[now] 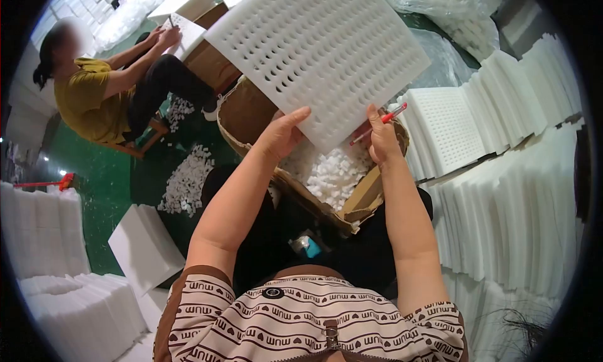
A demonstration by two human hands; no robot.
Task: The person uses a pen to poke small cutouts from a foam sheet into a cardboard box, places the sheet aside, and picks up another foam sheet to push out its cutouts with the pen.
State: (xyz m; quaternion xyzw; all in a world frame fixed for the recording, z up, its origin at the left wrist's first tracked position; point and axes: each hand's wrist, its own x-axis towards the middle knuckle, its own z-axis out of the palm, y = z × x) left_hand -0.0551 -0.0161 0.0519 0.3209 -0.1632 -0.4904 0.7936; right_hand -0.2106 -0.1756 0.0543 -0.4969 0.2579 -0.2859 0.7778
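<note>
A large white foam sheet (pixel 326 48) with rows of holes is held up over a cardboard box (pixel 245 114). My left hand (pixel 286 132) grips its lower left edge, thumb on top and fingers hidden beneath. At the lower right edge, my right hand (pixel 381 136) pinches the sheet and also holds a red pen (pixel 394 114), which points down and left across the fingers. Small white foam pieces (pixel 333 176) fill the box below the sheet.
A co-worker (pixel 94 98) sits at the upper left, hands on a smaller white sheet (pixel 187 35). Foam pieces (pixel 188 180) lie on the green floor (pixel 100 205). Stacked white sheets (pixel 502 205) line the right side; others (pixel 81 312) stand at the lower left.
</note>
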